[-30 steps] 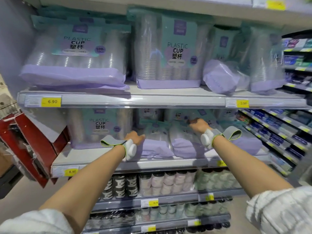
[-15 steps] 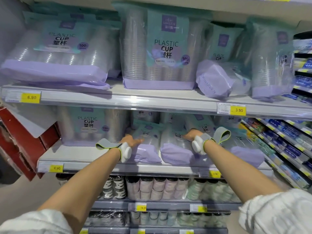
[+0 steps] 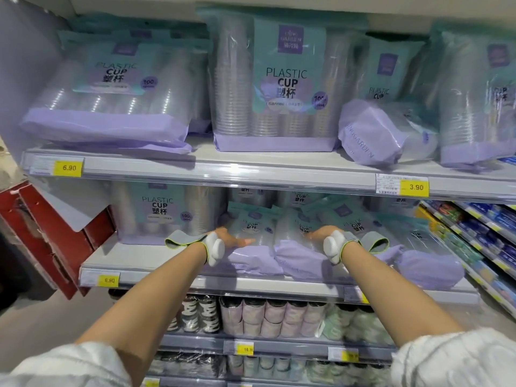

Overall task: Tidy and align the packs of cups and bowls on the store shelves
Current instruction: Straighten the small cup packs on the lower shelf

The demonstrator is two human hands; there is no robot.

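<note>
Both arms reach to the middle white store shelf [image 3: 156,261], where several small packs of clear plastic cups lie tipped over with their lilac bottoms toward the shelf's front edge. Each pack is a see-through bag with a teal printed header reading "PLASTIC CUP" and a lilac band at the base.

The left hand [image 3: 231,238] rests on the left toppled cup pack [image 3: 251,247], its thumb stretched flat across the clear film; whether the fingers behind it curl round the bag cannot be told. The right hand [image 3: 321,234] lies on the neighbouring toppled cup pack [image 3: 298,258], with its fingers hidden beyond the pack, so its grip cannot be told either. Both wrists carry a grey strap with a white pod.

To the right, another fallen lilac-ended cup pack [image 3: 427,269] lies on its side on the same shelf. At the left of this shelf a large upright pack of 100 clear cups [image 3: 164,213] stands square.

On the upper shelf [image 3: 251,171], a large cup pack lying flat [image 3: 111,107] sits at the left, a tall upright cup pack [image 3: 276,90] stands in the middle, and a small tipped cup pack [image 3: 374,132] leans beside it. Yellow price tags read 6.90 [image 3: 69,167] and 3.90 [image 3: 416,187]. Lower shelves hold rows of sleeved paper cups [image 3: 273,317].
</note>
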